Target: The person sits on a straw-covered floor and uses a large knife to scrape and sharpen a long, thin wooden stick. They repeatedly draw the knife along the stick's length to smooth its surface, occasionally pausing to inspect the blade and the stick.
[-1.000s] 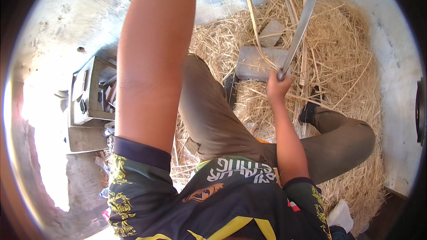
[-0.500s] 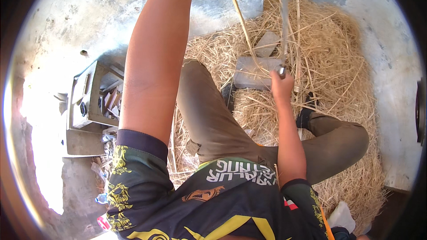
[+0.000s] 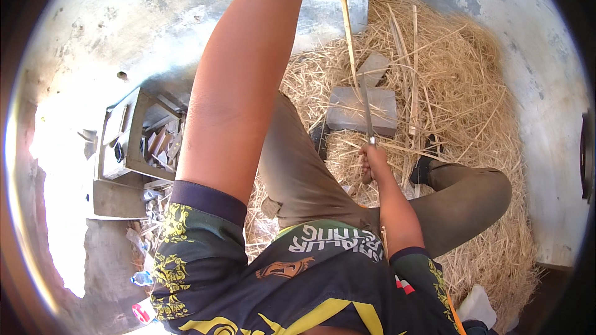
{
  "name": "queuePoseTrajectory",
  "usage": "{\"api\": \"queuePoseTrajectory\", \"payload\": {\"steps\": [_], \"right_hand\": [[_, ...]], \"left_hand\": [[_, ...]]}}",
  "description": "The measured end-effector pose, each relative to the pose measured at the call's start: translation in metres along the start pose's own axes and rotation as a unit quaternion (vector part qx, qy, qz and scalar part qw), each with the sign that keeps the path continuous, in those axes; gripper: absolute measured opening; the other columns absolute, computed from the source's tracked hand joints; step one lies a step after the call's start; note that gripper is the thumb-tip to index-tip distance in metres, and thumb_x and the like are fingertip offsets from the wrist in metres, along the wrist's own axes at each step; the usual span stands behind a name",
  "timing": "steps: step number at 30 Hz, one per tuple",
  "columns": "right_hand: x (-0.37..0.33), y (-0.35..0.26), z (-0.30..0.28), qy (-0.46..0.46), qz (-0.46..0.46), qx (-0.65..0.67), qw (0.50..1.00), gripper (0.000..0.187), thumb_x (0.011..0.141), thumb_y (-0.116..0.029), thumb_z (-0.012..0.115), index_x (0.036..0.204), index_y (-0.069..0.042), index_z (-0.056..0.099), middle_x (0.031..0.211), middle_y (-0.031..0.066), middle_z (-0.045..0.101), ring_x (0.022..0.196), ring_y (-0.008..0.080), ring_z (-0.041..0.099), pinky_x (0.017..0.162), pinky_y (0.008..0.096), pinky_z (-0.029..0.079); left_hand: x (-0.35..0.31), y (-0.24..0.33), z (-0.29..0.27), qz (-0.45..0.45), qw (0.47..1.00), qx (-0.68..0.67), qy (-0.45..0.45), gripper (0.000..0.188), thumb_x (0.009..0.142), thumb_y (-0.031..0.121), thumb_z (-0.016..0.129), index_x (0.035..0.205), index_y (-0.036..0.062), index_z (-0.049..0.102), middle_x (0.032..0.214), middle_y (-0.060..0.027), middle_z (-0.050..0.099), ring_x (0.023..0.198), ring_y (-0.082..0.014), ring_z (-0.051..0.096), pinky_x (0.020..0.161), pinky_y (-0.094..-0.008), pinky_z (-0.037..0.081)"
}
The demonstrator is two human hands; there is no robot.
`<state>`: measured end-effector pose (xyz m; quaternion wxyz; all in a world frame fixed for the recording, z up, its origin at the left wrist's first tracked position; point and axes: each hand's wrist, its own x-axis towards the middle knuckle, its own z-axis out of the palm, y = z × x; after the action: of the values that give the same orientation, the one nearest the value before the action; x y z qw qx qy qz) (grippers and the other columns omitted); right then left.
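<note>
R hand (image 3: 374, 160) is gripping a knife (image 3: 367, 111) w/ closed grip, blade pointing up over a grey block (image 3: 363, 110) lying in straw (image 3: 459, 93). A cane strip (image 3: 345, 31) is running up from the block past the top edge. L arm is reaching up out of frame; L hand's grip can't be told. Crate (image 3: 133, 136) is sitting at L.

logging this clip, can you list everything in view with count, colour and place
blade: one, grey metal, in the right hand, edge-on over the block
cane strip: one, pale yellow, running from the top edge down to the block
block: one, grey, on the straw ahead of the knees
straw: one heap, tan, covering the floor at right
crate: one, grey, far left, holding small pieces
right hand: grip shut on the blade's handle
left hand: raised out of view past the top edge
</note>
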<state>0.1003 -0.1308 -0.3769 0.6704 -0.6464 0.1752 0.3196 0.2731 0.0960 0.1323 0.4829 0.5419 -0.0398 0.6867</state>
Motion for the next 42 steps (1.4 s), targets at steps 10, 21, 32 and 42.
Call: {"api": "queuePoseTrajectory", "payload": {"steps": [10,21,32,42], "right_hand": [[-0.033,-0.069,0.028,0.163,-0.420,-0.150,0.880,0.029,0.085,-0.019,0.070,0.067,0.002,0.061,0.060,0.0106,0.060,0.057,0.0229,0.062,0.059,0.0401,0.051],[0.026,0.018,-0.003,0.025,0.111,0.001,0.993,0.014,0.081,-0.015,0.067,0.076,-0.007,0.058,0.057,0.0039,0.049,0.043,0.0185,0.046,0.043,0.0387,0.043],[-0.099,-0.155,0.010,0.006,-0.210,0.134,0.968,0.033,0.082,-0.014,0.069,0.062,-0.014,0.044,0.049,-0.0020,0.040,0.037,0.0115,0.039,0.038,0.0304,0.036],[-0.066,-0.109,0.037,-0.053,-0.142,0.027,0.988,0.025,0.082,-0.011,0.067,0.064,-0.007,0.050,0.051,0.0008,0.045,0.037,0.0120,0.041,0.037,0.0319,0.035]], "left_hand": [[0.009,-0.010,0.008,0.086,0.989,0.098,0.065,0.061,0.107,0.039,0.037,0.073,-0.0049,0.062,0.070,-0.0260,0.064,0.066,-0.0416,0.057,0.068,-0.0521,0.043],[-0.013,0.019,0.002,0.066,0.998,0.012,0.013,0.063,0.108,0.041,0.036,0.076,-0.0059,0.065,0.073,-0.0268,0.065,0.068,-0.0416,0.057,0.069,-0.0509,0.043],[-0.016,0.022,0.004,0.055,0.998,0.021,-0.039,0.062,0.108,0.041,0.036,0.072,-0.0044,0.059,0.067,-0.0238,0.061,0.066,-0.0389,0.057,0.068,-0.0500,0.043],[-0.027,0.047,0.012,-0.024,0.995,-0.090,-0.041,0.061,0.107,0.043,0.041,0.066,0.0004,0.057,0.056,-0.0095,0.051,0.048,-0.0204,0.051,0.051,-0.0389,0.042]]}}
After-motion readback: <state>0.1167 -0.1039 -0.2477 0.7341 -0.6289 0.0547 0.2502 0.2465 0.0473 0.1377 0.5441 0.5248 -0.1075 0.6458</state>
